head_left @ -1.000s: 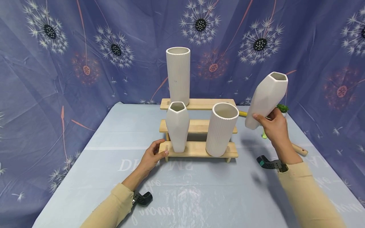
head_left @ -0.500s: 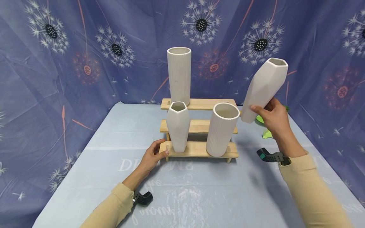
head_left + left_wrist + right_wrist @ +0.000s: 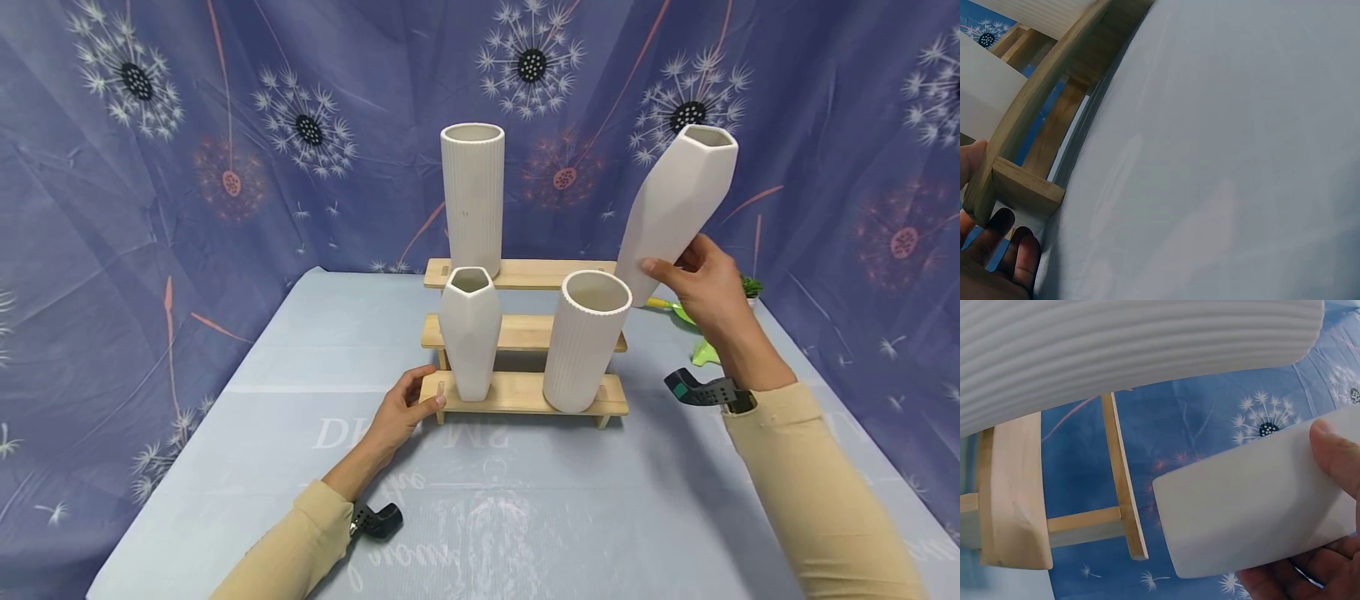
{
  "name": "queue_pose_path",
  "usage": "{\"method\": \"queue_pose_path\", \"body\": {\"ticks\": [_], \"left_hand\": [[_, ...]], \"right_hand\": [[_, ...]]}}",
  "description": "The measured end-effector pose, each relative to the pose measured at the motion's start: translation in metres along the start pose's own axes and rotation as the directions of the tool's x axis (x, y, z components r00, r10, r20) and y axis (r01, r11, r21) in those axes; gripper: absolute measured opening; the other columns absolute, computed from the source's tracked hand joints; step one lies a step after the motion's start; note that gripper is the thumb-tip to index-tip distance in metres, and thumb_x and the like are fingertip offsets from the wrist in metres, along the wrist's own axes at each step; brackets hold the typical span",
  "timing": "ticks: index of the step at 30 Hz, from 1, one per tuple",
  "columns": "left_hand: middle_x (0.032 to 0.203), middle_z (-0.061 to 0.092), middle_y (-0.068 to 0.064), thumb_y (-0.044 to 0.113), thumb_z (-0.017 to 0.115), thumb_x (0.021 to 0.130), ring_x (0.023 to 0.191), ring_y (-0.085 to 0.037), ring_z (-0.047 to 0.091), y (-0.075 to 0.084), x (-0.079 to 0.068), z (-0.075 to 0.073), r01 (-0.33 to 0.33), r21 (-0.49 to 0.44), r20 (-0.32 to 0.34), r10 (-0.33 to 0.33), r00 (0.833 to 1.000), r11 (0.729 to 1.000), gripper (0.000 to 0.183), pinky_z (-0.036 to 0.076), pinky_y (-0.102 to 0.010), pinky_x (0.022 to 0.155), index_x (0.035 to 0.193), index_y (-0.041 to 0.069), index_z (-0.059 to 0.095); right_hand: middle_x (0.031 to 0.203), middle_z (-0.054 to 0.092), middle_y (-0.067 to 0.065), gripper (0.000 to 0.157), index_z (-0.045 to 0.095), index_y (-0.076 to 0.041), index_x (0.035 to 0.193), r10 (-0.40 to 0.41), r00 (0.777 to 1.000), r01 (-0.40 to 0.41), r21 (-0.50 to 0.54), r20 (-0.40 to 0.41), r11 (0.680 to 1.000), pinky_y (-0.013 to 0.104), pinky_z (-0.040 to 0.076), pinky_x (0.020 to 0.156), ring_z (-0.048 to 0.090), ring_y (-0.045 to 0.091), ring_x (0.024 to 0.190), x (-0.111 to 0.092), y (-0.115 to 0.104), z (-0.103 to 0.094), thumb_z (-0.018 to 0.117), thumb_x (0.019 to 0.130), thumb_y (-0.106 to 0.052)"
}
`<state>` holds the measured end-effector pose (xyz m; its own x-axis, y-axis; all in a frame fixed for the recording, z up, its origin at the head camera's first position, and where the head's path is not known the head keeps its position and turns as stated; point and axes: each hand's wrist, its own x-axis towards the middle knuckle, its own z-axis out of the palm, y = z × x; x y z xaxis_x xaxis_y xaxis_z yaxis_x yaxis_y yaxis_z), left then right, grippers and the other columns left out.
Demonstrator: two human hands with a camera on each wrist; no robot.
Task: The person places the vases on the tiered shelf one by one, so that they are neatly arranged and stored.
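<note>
My right hand grips a white faceted vase low on its body. Held off the table, it tilts with its mouth to the upper right, and its base is close to the right end of the top shelf. With thumb above and fingers below, my left hand holds the left end of the wooden three-tier stand. A smaller faceted vase and a ribbed cylinder vase stand on the bottom tier. A tall ribbed vase is on the top tier's left.
Behind my right hand lie a green tool with a yellow handle, a light green piece and a small potted plant, partly hidden. A dandelion-print curtain hangs around the pale table.
My right hand has lifted the faceted vase and carried it left towards the stand's top tier. The left hand has stayed on the stand.
</note>
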<state>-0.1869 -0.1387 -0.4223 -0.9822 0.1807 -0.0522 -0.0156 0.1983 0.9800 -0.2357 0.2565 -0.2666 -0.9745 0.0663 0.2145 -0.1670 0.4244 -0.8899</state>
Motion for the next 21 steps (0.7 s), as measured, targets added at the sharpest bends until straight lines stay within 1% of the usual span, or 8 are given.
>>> {"method": "queue_pose_path", "body": {"ticks": [3, 5, 8, 10, 12, 15, 21], "left_hand": [[0.127, 0.051, -0.021, 0.011, 0.064, 0.089, 0.097, -0.012, 0.052, 0.000, 0.000, 0.000, 0.003, -0.002, 0.001, -0.003, 1.000, 1.000, 0.059, 0.045, -0.020, 0.081, 0.141, 0.006, 0.038], [0.127, 0.051, -0.021, 0.011, 0.064, 0.089, 0.096, -0.012, 0.052, 0.000, 0.000, 0.000, 0.003, -0.003, 0.002, -0.003, 1.000, 1.000, 0.059, 0.045, -0.019, 0.080, 0.142, 0.006, 0.038], [0.128, 0.051, -0.021, 0.011, 0.064, 0.089, 0.096, -0.012, 0.052, 0.000, 0.000, 0.000, 0.002, -0.003, 0.001, -0.002, 1.000, 1.000, 0.059, 0.045, -0.019, 0.080, 0.142, 0.005, 0.038], [0.128, 0.051, -0.021, 0.011, 0.064, 0.089, 0.095, -0.012, 0.052, 0.000, 0.000, 0.000, 0.003, -0.004, 0.000, -0.003, 1.000, 1.000, 0.059, 0.045, -0.020, 0.080, 0.142, 0.006, 0.038], [0.128, 0.051, -0.021, 0.011, 0.064, 0.089, 0.095, -0.012, 0.052, 0.000, 0.000, 0.000, 0.005, -0.002, 0.001, -0.005, 1.000, 1.000, 0.059, 0.045, -0.020, 0.080, 0.142, 0.006, 0.038], [0.127, 0.051, -0.021, 0.011, 0.064, 0.089, 0.094, -0.012, 0.052, 0.000, 0.000, 0.000, 0.006, -0.001, 0.001, -0.006, 1.000, 1.000, 0.059, 0.045, -0.020, 0.079, 0.142, 0.007, 0.038], [0.127, 0.051, -0.021, 0.011, 0.064, 0.089, 0.094, -0.012, 0.052, -0.001, 0.000, 0.000, 0.005, -0.005, 0.001, -0.005, 1.000, 1.000, 0.059, 0.045, -0.020, 0.079, 0.142, 0.007, 0.038]], "right_hand": [[0.145, 0.043, 0.007, 0.072, 0.033, -0.029, 0.145, 0.003, 1.000, -0.003, -0.013, 0.027, 1.000, 0.053, 0.038, 0.105, 0.046, 0.027, 0.129, 0.005, -0.003, 0.003, 0.067, 0.083, -0.044], [0.145, 0.044, 0.007, 0.072, 0.033, -0.029, 0.144, 0.004, 0.999, -0.003, -0.020, 0.040, 1.000, 0.050, 0.041, 0.103, 0.047, 0.027, 0.128, 0.009, -0.004, 0.006, 0.067, 0.082, -0.044], [0.144, 0.044, 0.007, 0.073, 0.033, -0.030, 0.145, -0.008, 0.998, 0.008, -0.014, 0.064, 1.000, 0.049, 0.042, 0.102, 0.047, 0.027, 0.128, 0.015, -0.005, 0.009, 0.068, 0.082, -0.044], [0.143, 0.045, 0.007, 0.073, 0.033, -0.029, 0.144, -0.018, 0.997, 0.018, -0.004, 0.080, 1.000, 0.049, 0.042, 0.102, 0.047, 0.027, 0.127, 0.018, -0.005, 0.012, 0.068, 0.082, -0.043], [0.143, 0.045, 0.008, 0.072, 0.034, -0.028, 0.144, -0.031, 0.995, 0.030, 0.009, 0.093, 1.000, 0.052, 0.039, 0.104, 0.047, 0.027, 0.128, 0.020, -0.006, 0.014, 0.069, 0.082, -0.042], [0.142, 0.046, 0.009, 0.072, 0.035, -0.026, 0.144, -0.046, 0.993, 0.044, 0.020, 0.108, 0.999, 0.052, 0.038, 0.105, 0.047, 0.026, 0.127, 0.023, -0.007, 0.016, 0.069, 0.082, -0.042], [0.142, 0.047, 0.010, 0.073, 0.036, -0.026, 0.144, -0.049, 0.989, 0.049, 0.000, 0.139, 0.999, 0.052, 0.038, 0.105, 0.047, 0.028, 0.129, 0.032, -0.008, 0.022, 0.069, 0.081, -0.044]]}}
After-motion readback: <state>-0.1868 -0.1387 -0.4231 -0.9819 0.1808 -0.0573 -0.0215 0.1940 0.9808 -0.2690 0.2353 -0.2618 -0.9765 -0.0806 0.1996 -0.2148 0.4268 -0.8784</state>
